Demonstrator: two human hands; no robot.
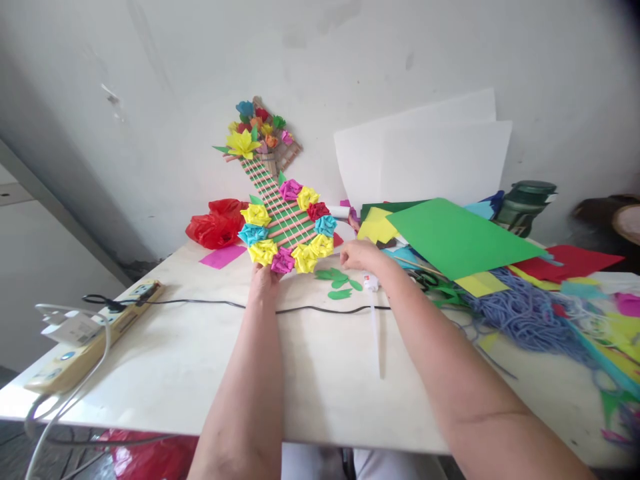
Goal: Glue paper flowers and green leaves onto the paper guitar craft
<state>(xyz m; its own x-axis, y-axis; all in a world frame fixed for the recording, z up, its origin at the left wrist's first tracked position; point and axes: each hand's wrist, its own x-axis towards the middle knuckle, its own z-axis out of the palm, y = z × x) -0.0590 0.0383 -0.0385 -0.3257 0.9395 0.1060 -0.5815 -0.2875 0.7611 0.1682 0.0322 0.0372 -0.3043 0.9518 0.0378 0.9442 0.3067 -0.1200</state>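
Observation:
A guitar-shaped paper craft (287,223) stands upright over the table, its body ringed with yellow, pink, red and blue paper flowers and white strings running up its neck. My left hand (265,280) grips its bottom edge. To the right of the craft is my right hand (361,255), fingers curled closed; whatever they hold, if anything, is hidden. Several cut green paper leaves (340,277) lie on the table between my hands. Beside my right wrist rests what looks like a small white glue gun with a translucent glue stick (375,333).
A power strip (95,337) with a plugged-in charger sits at the left, its black cord (315,308) crossing the table. Red plastic (217,223) lies behind. Coloured paper sheets (465,237), blue yarn (525,317) and a dark green bottle (527,203) crowd the right side.

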